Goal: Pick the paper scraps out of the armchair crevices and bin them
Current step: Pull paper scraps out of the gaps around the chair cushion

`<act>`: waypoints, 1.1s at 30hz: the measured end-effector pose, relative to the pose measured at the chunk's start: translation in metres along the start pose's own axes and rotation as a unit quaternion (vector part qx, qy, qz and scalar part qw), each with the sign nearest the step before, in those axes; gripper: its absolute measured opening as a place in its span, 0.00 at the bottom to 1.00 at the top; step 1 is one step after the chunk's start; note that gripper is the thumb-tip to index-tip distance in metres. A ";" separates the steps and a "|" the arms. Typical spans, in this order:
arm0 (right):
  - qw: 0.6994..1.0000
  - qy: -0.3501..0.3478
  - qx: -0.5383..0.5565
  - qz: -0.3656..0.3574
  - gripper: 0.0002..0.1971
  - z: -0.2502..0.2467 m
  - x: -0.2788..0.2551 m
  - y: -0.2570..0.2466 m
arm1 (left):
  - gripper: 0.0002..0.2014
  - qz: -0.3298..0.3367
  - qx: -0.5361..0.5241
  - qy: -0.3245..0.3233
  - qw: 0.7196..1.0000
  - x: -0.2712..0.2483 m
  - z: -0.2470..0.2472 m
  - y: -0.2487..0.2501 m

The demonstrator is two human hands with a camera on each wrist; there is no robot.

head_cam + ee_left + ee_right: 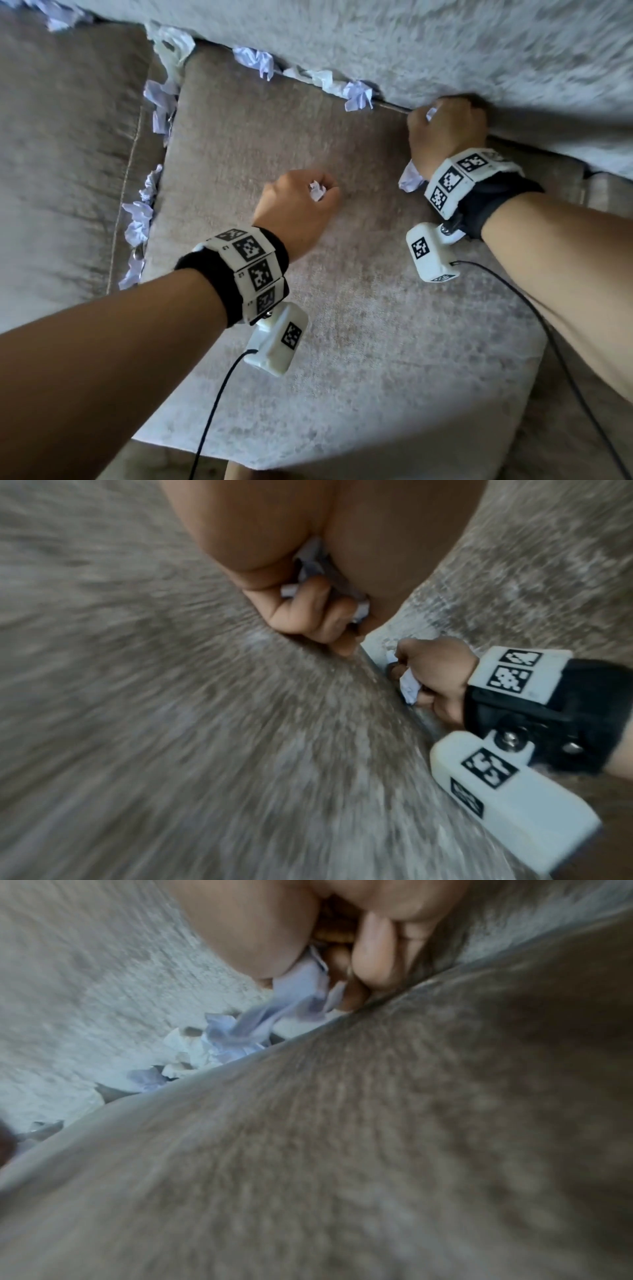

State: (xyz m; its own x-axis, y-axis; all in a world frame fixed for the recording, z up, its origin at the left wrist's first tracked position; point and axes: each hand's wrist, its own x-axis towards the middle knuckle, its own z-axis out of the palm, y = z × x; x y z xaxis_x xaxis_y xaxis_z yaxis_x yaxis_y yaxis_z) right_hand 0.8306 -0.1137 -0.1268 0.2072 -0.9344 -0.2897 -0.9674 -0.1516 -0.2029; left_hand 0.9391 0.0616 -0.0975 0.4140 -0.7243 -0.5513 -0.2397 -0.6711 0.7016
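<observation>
While crumpled pale-lilac paper scraps (358,94) line the crevice, both hands' grips clutch scraps.

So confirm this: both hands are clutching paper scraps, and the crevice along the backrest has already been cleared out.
Not cleared. The head view shows paper scraps wedged along the backrest crevice. Right that both the left hand and right hand clutch scraps.
</observation>
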 end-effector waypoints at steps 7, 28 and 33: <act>0.996 -0.022 0.075 -0.046 0.15 -0.023 -0.023 0.020 | 0.10 0.094 0.139 0.065 0.984 0.050 0.003 0.038; 0.985 -0.059 0.161 -0.013 0.13 -0.035 -0.041 0.077 | 0.15 0.063 0.356 0.078 0.929 0.104 0.031 0.059; 0.984 -0.064 0.163 -0.024 0.13 -0.037 -0.038 0.074 | 0.13 0.027 0.350 0.128 0.928 0.093 0.034 0.059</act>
State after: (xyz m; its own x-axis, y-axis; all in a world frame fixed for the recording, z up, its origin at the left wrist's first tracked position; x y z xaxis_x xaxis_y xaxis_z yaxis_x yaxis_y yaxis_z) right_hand 0.7461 -0.1015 -0.0959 0.2883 -0.8774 -0.3834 -0.8621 -0.0636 -0.5027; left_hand 0.9339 -0.0510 -0.1225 0.5585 -0.7584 -0.3361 -0.7401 -0.6386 0.2110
